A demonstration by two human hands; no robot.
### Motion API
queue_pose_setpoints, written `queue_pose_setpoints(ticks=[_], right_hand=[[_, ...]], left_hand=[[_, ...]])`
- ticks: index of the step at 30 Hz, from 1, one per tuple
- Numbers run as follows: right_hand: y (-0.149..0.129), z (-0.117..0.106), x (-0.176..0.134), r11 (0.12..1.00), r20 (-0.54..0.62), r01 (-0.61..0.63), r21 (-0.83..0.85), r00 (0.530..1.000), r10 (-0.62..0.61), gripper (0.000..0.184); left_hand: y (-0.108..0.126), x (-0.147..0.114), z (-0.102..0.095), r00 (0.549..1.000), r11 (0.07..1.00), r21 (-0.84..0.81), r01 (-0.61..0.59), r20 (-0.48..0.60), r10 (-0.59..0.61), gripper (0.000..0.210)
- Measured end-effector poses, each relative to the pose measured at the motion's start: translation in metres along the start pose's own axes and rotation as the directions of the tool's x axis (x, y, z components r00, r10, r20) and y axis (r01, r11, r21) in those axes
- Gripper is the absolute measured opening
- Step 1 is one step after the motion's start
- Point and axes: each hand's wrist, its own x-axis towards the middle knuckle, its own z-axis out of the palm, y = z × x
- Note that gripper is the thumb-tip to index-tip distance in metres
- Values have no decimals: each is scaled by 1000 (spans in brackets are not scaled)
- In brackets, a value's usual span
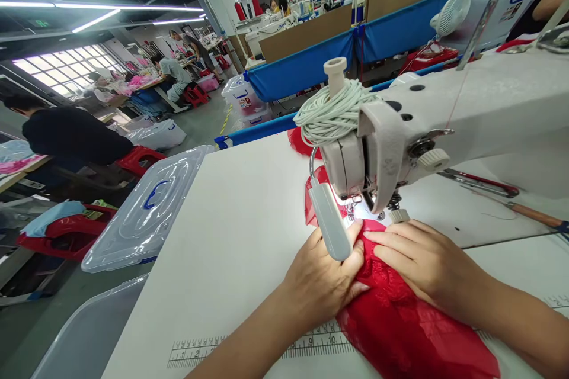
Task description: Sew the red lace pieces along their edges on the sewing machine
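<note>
One red fabric piece; touching left hand, right hand; between both

From my end I see a white counter spreading wide to the left of the left grip. A printed ruler scale with black numbers crosses it on the near side of both grips. Red fabric lies over part of that scale, bunched between the left grip and the right grip. I have the sewing machine standing just beyond both grips. Past the right grip, I make out a red-handled tool and a wooden-handled tool. Another patch of red cloth lies well beyond the left grip; I can't tell whether it joins the rest.
</note>
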Motion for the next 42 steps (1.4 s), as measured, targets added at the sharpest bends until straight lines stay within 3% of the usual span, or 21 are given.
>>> queue_pose_setpoints(ticks=[7,14,23,33,42], right_hand=[[-1,5,-5,999,-3,-4,45,1000,4,35],[-2,-4,3,997,-21,76,12,997,-76,35],[0,0,0,997,18,70,-29,997,-69,33],[-3,1,3,986,33,-78,-145,996,83,32],[-2,1,6,988,52,-74,-134,995,82,29]], left_hand=[[4,-1,2,999,999,12,37,-23,-37,59],[10,-2,0,1000,1000,-15,6,-7,-6,53],[8,0,1,999,999,-28,24,-27,-25,51],[8,-5,2,996,996,-41,84,-4,-84,58],[7,-5,4,995,994,-52,95,-13,-96,68]])
